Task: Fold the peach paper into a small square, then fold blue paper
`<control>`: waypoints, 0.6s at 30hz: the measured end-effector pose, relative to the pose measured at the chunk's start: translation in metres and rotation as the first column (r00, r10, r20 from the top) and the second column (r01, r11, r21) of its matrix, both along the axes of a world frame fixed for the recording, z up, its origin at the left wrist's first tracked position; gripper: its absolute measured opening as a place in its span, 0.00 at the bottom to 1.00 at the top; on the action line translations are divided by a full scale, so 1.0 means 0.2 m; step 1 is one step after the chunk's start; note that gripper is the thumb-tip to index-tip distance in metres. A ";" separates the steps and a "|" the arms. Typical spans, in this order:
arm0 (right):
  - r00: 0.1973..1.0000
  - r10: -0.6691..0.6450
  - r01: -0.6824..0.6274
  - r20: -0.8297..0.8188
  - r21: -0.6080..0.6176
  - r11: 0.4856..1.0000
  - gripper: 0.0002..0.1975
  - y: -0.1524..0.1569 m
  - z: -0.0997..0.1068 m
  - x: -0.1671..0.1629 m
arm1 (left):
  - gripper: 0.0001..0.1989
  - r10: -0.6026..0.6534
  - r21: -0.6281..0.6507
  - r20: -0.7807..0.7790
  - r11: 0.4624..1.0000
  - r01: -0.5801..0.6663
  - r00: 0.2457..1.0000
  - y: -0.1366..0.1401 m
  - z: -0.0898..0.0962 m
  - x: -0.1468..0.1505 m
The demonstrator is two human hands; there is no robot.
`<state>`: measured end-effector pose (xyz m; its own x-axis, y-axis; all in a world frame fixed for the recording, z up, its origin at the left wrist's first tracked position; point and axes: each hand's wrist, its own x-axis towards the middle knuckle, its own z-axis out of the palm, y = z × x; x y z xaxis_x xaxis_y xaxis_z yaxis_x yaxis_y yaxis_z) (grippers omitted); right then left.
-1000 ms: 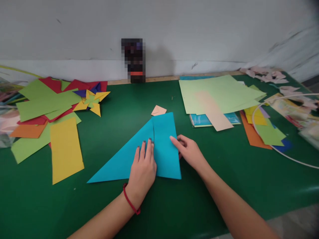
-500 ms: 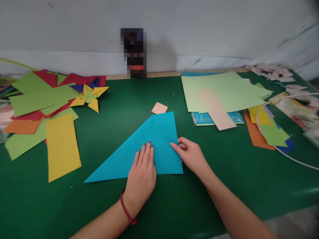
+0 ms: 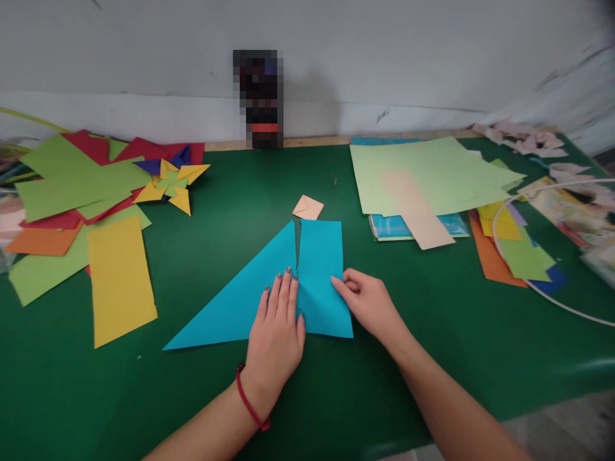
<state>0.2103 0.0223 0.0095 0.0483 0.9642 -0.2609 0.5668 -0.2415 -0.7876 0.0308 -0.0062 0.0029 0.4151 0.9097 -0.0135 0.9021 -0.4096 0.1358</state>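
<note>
A sheet of blue paper [image 3: 225,301] lies on the green table, its left part a folded triangle and its right part an upright strip. A tear runs down between the two parts from the top edge to my left fingertips. My left hand [image 3: 276,333], with a red cord on the wrist, presses flat on the triangle beside the tear, fingers stretched out. Thumb and fingers of my right hand [image 3: 368,298] pinch the strip's right edge. Just beyond the sheet sits a small folded peach paper [image 3: 308,207].
To the left are a yellow sheet [image 3: 121,282], green sheets [image 3: 72,163] and a yellow folded star [image 3: 173,182]. Pale green paper [image 3: 432,173] and a peach strip [image 3: 425,221] lie at the right. A pixelated dark object [image 3: 259,102] stands against the wall.
A tear has opened from the sheet's top edge, down to my left fingertips. The strip's top has swung slightly right. My left hand holds its place, and my right hand keeps its pinch.
</note>
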 end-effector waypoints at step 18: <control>0.999 0.034 -0.032 0.022 -0.070 0.997 0.17 -0.01 0.00 0.02 | 0.27 -0.012 -0.031 -0.035 0.999 0.011 0.999 0.00 0.01 0.00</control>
<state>0.2141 0.0196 0.0103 0.0234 0.9447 -0.3270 0.5937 -0.2763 -0.7557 0.0302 -0.0055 0.0043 0.4239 0.9040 -0.0559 0.9020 -0.4158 0.1162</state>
